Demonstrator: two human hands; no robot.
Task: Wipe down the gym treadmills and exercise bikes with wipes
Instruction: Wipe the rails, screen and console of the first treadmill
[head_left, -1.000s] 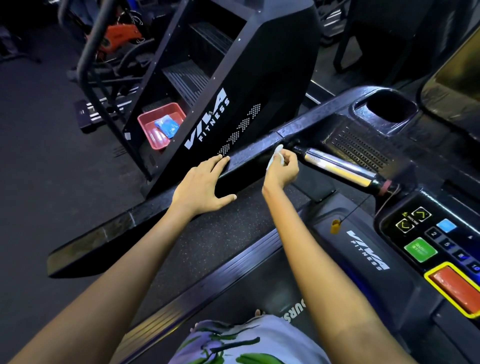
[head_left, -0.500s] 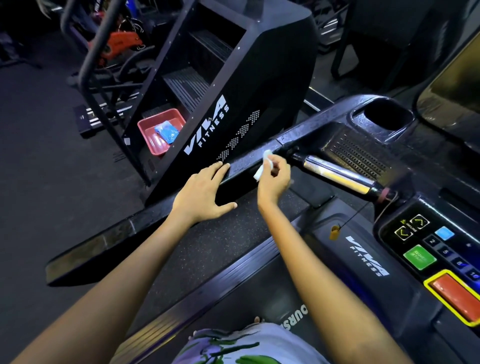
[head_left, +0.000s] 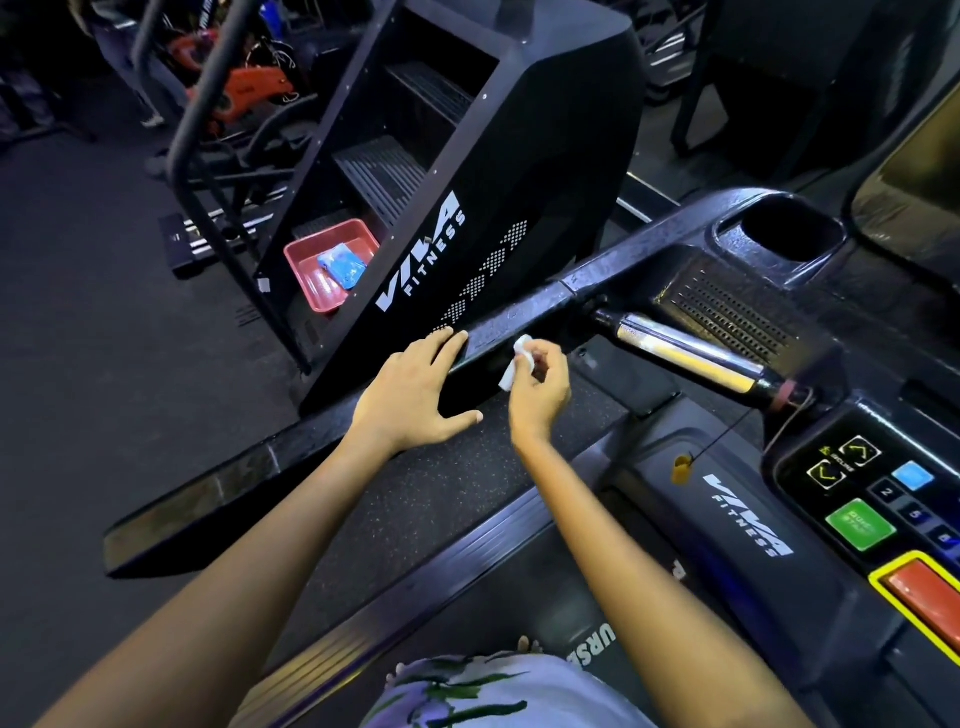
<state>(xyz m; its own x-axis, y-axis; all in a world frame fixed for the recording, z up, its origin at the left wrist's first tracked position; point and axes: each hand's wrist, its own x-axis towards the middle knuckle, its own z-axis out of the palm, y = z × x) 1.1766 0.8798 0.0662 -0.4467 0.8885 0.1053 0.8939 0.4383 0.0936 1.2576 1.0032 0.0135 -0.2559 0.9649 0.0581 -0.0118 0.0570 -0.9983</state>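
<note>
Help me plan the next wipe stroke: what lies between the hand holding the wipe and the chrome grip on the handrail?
In the head view, only black handrail lies between the right hand, pinching the wipe, and the chrome grip.

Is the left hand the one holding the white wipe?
No, the left hand rests flat and open on the treadmill side rail, while the right hand pinches the white wipe.

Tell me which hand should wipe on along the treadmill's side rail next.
Right. The right hand already pinches the white wipe at the side rail. The left hand lies flat on the rail with straight fingers and holds nothing, so it probably serves better as a brace.
</note>
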